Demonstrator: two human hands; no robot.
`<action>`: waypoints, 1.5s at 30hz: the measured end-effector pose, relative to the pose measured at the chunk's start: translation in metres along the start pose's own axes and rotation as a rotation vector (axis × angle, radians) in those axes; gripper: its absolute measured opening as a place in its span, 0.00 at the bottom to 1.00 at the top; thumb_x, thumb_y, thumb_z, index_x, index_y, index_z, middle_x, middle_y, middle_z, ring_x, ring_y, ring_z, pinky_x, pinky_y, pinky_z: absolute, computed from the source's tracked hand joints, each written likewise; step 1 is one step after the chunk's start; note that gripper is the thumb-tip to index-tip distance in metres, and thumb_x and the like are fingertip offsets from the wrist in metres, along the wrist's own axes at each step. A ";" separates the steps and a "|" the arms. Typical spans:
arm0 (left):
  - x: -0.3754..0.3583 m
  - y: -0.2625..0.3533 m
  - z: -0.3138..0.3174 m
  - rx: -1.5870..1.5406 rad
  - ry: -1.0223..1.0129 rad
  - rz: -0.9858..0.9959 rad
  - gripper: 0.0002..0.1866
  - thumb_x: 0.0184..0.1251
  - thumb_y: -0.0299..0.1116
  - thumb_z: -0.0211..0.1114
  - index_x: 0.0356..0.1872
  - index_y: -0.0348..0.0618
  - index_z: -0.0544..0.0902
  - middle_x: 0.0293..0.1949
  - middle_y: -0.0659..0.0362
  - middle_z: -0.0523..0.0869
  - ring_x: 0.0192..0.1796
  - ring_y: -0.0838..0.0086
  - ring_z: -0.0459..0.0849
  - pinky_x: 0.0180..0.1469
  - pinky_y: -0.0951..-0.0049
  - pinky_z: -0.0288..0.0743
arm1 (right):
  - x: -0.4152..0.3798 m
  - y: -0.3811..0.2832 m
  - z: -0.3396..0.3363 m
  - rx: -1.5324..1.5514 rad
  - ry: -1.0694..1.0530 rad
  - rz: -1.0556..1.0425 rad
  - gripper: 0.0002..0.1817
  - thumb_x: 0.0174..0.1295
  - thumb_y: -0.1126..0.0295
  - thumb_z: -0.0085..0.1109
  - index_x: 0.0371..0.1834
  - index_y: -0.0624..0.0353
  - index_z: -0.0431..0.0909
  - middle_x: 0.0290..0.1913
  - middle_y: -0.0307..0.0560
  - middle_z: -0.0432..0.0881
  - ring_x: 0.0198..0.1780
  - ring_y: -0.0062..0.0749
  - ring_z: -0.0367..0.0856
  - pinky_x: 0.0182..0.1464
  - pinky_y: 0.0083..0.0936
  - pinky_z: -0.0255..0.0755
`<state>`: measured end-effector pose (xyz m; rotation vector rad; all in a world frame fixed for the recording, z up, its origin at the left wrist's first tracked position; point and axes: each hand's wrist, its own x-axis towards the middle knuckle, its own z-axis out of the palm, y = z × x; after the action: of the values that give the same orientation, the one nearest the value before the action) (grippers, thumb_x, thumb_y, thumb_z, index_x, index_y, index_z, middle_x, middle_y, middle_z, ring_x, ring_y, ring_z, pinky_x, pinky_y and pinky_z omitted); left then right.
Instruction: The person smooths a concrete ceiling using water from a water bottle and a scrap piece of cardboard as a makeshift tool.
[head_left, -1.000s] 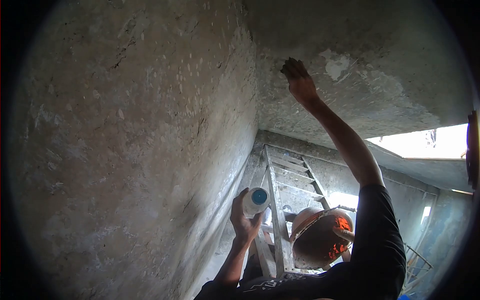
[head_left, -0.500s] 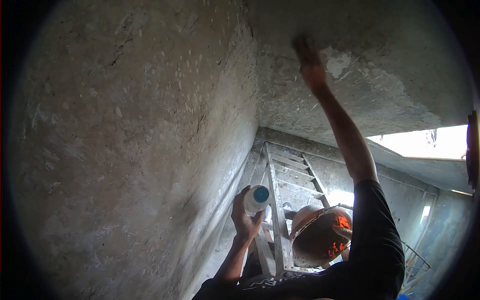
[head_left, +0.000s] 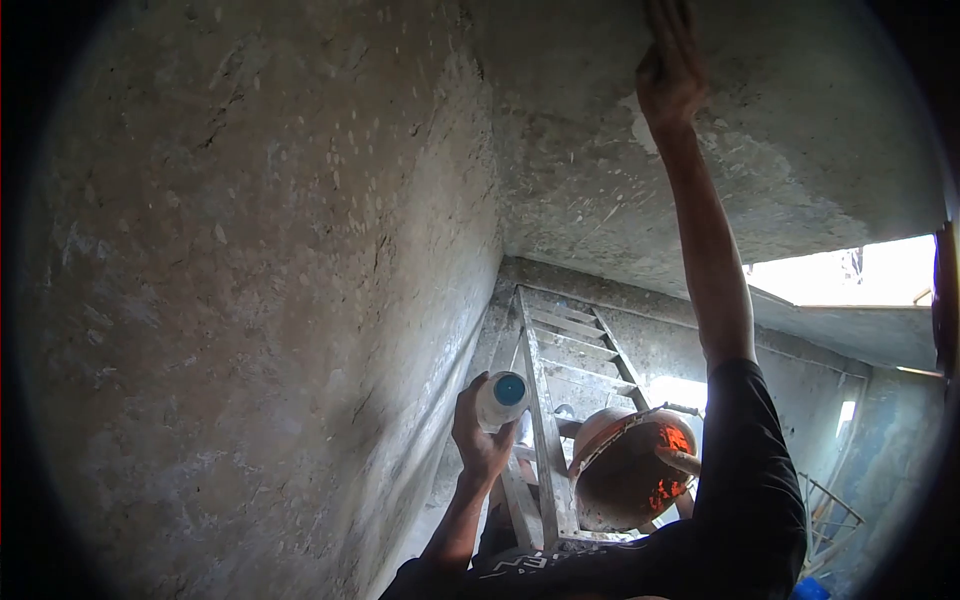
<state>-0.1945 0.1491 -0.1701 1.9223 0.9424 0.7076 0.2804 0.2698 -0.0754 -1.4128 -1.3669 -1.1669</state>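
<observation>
My left hand (head_left: 480, 432) is wrapped around a clear plastic bottle (head_left: 492, 415) with a blue cap (head_left: 510, 389), which faces up toward me. My right hand (head_left: 672, 82) is raised high at the end of an outstretched arm, fingers stretched out and together, over the grey plaster ceiling (head_left: 590, 200). Its fingertips reach the top of the view, and nothing shows in it. Below, beside the ladder, is a bucket (head_left: 622, 490) with a pale outside, a dark inside and bright orange patches. A tan rounded shape (head_left: 678, 460) crosses its right rim.
A wooden ladder (head_left: 545, 430) stands below, just right of the bottle. The rough, stained wall (head_left: 250, 300) rises close on my left. A bright opening (head_left: 850, 275) lies at the right. Lower right are a metal frame (head_left: 830, 520) and a blue object (head_left: 808, 590).
My right hand has moved up and to the right across the ceiling. My left hand keeps hold of the bottle, and the whole view has shifted slightly.
</observation>
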 end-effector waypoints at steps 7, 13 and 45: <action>0.008 0.012 0.000 -0.008 -0.005 0.054 0.35 0.47 0.26 0.77 0.60 0.35 0.73 0.52 0.46 0.80 0.53 0.52 0.81 0.56 0.59 0.74 | -0.166 -0.012 0.008 -0.064 -0.780 -0.025 0.29 0.53 0.79 0.53 0.63 0.62 0.72 0.68 0.51 0.70 0.72 0.47 0.63 0.74 0.42 0.59; 0.010 0.012 -0.001 -0.017 -0.006 0.029 0.33 0.51 0.28 0.75 0.59 0.35 0.73 0.53 0.47 0.80 0.56 0.56 0.80 0.60 0.60 0.72 | -0.107 -0.014 -0.047 0.051 -0.590 0.185 0.28 0.45 0.88 0.52 0.52 0.55 0.80 0.59 0.51 0.79 0.65 0.44 0.74 0.66 0.36 0.72; 0.015 0.030 0.015 0.003 -0.042 0.109 0.33 0.48 0.25 0.76 0.59 0.36 0.74 0.50 0.47 0.81 0.52 0.55 0.82 0.55 0.62 0.75 | -0.006 0.030 -0.043 -0.239 -0.349 -0.068 0.29 0.50 0.87 0.52 0.59 0.57 0.77 0.71 0.45 0.68 0.74 0.42 0.61 0.74 0.38 0.61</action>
<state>-0.1650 0.1442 -0.1490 1.9951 0.8182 0.7258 0.3070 0.2250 -0.0709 -1.8193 -1.5622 -1.1970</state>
